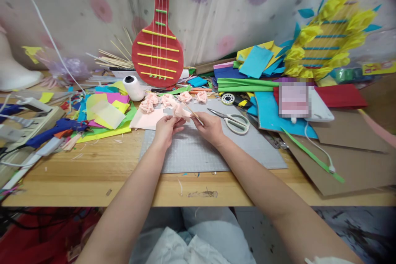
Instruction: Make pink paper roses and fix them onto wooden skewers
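My left hand (pixel 166 129) pinches a crumpled pink paper flower (pixel 180 111) over the grey cutting mat (pixel 198 152). My right hand (pixel 210 127) grips a thin wooden stick (pixel 194 114) whose far end goes into the flower. Just behind, several finished pink paper flowers (pixel 168 100) lie in a row, and a flat pink sheet (pixel 147 119) rests under the left one. Scissors (pixel 233 121) with pale handles lie on the mat to the right of my right hand.
Coloured paper sheets (pixel 105 111) pile up at the left, with a blue glue gun (pixel 55 130) and a white thread spool (pixel 133 87). A red paper guitar (pixel 158 45) leans on the wall. More paper, brown cardboard (pixel 346 161) and a yellow-flowered guitar (pixel 331 37) fill the right.
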{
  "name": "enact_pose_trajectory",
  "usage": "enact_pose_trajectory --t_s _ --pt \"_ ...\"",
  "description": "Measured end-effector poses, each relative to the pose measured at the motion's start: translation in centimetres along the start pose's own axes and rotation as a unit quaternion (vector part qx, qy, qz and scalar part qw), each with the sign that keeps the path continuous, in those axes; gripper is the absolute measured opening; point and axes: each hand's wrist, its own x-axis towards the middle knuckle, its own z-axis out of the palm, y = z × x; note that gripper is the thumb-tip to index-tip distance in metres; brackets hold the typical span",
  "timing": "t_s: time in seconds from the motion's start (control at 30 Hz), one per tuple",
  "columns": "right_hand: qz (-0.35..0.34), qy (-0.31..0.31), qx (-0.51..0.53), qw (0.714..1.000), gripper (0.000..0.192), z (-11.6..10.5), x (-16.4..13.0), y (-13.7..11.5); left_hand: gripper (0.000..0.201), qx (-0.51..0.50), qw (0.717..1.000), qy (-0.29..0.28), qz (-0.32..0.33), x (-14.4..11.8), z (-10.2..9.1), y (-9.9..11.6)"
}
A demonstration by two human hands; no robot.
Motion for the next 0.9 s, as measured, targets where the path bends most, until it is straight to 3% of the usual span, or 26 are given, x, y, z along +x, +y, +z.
enact_pose_trajectory --t_s 0.27,0.4,0.53,0.6,0.77,0.9 --pt "0.046 -0.034 0.006 0.998 0.023 -0.1 0.1 0.1 0.012 -0.033 0.999 -0.014 -0.004 0.1 0.0 -0.2" --pt "0.069 -0.044 -0.017 0.997 0.042 -0.5 0.0 -0.5 0.009 -0.052 0.999 0.008 0.003 0.0 0.2 -0.2" --pt "-0.073 -0.139 -0.029 0.987 0.041 -1.1 -0.1 -1.9 0.004 -0.068 0.997 0.029 0.01 0.1 0.4 -0.2" --pt "-0.104 -0.199 -0.045 0.973 0.042 -1.1 -0.1 -2.3 0.003 -0.076 0.996 0.04 0.014 0.1 0.5 -0.2" --pt "-0.015 -0.262 -0.116 0.958 0.044 -0.7 0.2 -2.1 0.003 -0.068 0.997 0.026 0.025 -0.1 0.5 -0.5" --pt "0.031 -0.277 -0.138 0.95 0.046 -0.5 0.3 -1.8 0.004 -0.059 0.997 0.012 0.039 -0.2 0.4 -0.6"
